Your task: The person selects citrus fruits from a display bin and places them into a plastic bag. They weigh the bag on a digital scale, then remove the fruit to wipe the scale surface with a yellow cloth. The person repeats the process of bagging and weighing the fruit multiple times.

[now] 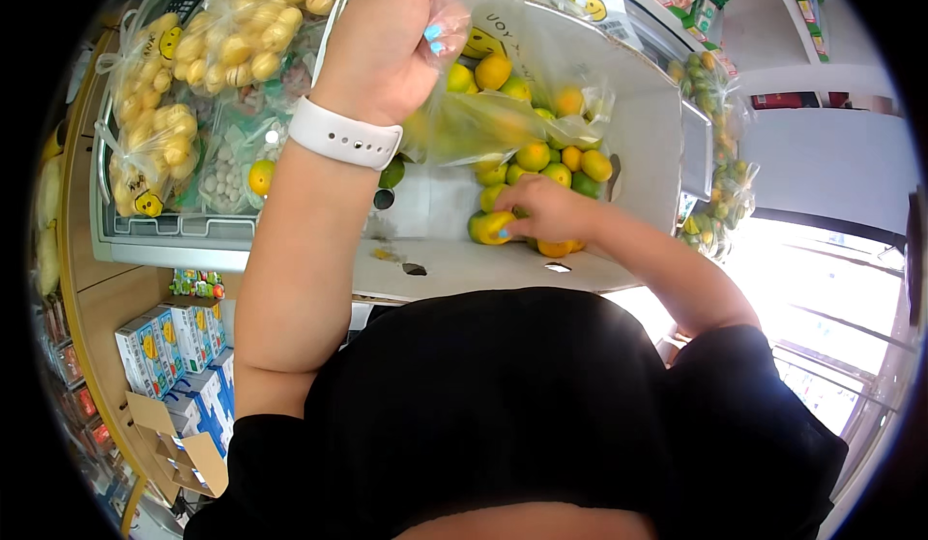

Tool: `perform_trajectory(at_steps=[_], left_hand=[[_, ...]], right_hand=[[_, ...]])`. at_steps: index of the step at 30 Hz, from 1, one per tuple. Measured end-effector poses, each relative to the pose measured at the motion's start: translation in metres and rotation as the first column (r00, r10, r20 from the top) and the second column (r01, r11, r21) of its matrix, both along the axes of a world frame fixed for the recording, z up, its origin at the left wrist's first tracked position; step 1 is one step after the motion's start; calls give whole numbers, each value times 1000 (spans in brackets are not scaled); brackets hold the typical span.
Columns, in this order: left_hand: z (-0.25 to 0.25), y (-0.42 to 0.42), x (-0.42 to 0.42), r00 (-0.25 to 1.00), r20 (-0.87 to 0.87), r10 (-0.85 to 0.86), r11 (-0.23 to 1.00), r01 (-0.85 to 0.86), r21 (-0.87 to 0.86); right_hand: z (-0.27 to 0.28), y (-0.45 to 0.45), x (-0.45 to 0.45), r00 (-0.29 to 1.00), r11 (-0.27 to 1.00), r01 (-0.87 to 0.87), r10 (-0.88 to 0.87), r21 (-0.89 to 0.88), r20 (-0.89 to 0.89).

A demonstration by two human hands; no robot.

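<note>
My left hand (395, 43), with a white watch band on the wrist, grips the gathered upper part of a clear plastic bag (464, 127). The bag bears a yellow smiley print and holds several green-and-yellow mandarins (494, 71). It hangs over a large white cardboard box (649, 134). Low in that box, my right hand (547, 208) has its fingers and thumb around a yellow-green mandarin (496, 227); motion blur softens its edges. More loose mandarins (557, 174) are heaped under the bag and around the right hand.
Knotted bags of round yellow produce (235, 43) lie left on a glass-topped freezer (174, 253). A single mandarin (262, 177) rests there. Bagged green-orange fruit (714, 214) hangs at the right, beyond the box wall. Cartons (151, 351) stand below left.
</note>
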State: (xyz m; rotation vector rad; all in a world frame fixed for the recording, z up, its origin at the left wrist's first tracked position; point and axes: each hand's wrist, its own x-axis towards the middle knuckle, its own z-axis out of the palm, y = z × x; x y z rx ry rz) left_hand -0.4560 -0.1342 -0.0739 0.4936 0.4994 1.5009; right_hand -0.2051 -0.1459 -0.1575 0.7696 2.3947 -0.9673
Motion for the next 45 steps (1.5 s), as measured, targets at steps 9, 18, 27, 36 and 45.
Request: perform_trajectory(at_steps=[9,18,27,36,45], left_hand=[[8,-14,21,936,-211,280,959,-265,98],[34,-27,35,931,-363,46,978,32,207],[28,-24,39,893,-450,16,980,76,185],[26,-26,34,919,-362,153,985,-114,128],[50,-56,11,841,-512,175,977,-83,197]], right_hand=[[130,13,-25,504,620,366,-759,-695,-412],[150,8,-47,85,665,355,-723,-657,-686],[139,5,-53,21,621,408,-739,-669,-673],[106,29,-60,152,708,527,-624,-471,-767],[76,29,-104,250,668,615,-669,-419,-699]])
